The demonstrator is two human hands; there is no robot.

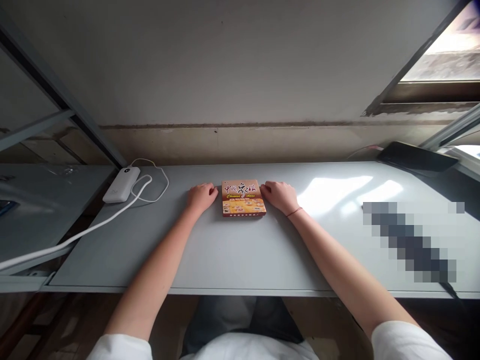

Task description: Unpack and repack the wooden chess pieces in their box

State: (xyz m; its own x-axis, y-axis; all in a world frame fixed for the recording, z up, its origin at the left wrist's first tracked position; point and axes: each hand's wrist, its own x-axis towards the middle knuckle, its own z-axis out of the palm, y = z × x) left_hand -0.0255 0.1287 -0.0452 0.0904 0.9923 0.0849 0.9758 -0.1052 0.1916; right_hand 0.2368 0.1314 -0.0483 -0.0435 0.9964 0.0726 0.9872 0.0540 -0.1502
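Note:
A Chinese chess box, brown and orange with printed lettering, lies flat on the grey desk between my hands. My left hand rests on the desktop just left of it, fingers curled into a loose fist. On the box's other side, my right hand lies curled in the same way, with a thin red string round the wrist. A narrow gap separates the left hand from the box; the right hand is very close to its edge. I see nothing held in either hand.
A white power bank with a thick white cable sits at the left by a metal post. A dark flat object stands at the back right. A dark, pixelated item lies at the right. The wall borders the desk's back edge.

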